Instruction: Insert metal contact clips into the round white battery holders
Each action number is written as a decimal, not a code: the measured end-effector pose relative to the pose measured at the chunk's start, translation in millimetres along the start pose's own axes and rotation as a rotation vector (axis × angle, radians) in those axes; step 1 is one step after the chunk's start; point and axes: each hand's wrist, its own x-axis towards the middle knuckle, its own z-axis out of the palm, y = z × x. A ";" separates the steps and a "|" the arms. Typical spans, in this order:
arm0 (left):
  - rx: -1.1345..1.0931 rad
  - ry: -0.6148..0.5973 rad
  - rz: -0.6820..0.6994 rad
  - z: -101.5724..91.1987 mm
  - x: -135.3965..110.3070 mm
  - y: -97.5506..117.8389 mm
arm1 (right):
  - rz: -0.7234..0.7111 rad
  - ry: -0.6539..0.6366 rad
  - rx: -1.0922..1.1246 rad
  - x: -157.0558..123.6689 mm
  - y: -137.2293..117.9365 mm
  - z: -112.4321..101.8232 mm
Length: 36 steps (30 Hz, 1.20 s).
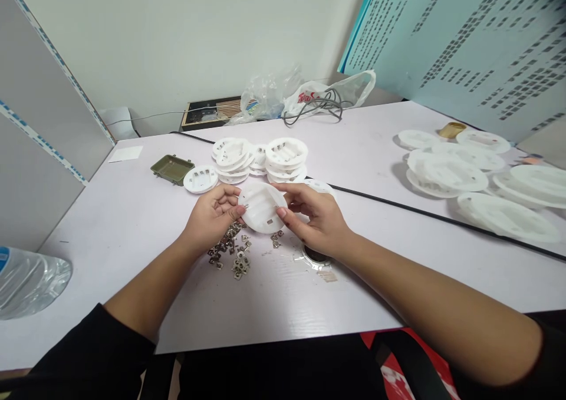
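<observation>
Battery-holder disc sits pinched between left hand and right hand. I'd brace it evenly, pressing lightly beside the metal contact.

On the table, metal clips lie before stacked battery-holder discs; a tray and water bottle are left, piled discs right, plastic bags behind.

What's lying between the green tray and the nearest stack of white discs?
In the head view, one white disc lies between the green tray and that stack.
</observation>
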 end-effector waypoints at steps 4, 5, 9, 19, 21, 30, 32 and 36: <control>-0.006 -0.007 0.013 -0.5 -0.7 -0.7 | 0.006 -0.004 -0.021 0.6 -1.7 -0.9; -0.005 -0.011 0.024 -1.0 -0.8 -1.0 | 0.013 -0.003 -0.022 0.6 -2.1 -1.1; 0.001 -0.022 0.070 -3.2 -0.8 -3.1 | 0.025 0.001 0.003 0.2 -3.2 -1.6; -0.011 -0.033 0.037 -3.6 -0.5 -6.3 | 0.051 0.014 0.022 0.5 -4.0 -1.5; -0.004 -0.016 0.025 -2.8 -1.0 -5.4 | 0.042 0.011 0.030 0.5 -3.7 -0.9; 0.057 -0.072 0.099 2.8 -5.4 0.2 | 0.184 -0.134 0.123 -2.6 2.2 -2.1; 0.119 -0.107 0.143 3.1 -6.8 0.9 | 0.219 -0.220 0.106 -2.4 3.0 -3.6; 0.346 -0.170 0.229 1.5 -9.1 4.4 | 0.212 -0.332 0.042 -0.9 3.2 -6.2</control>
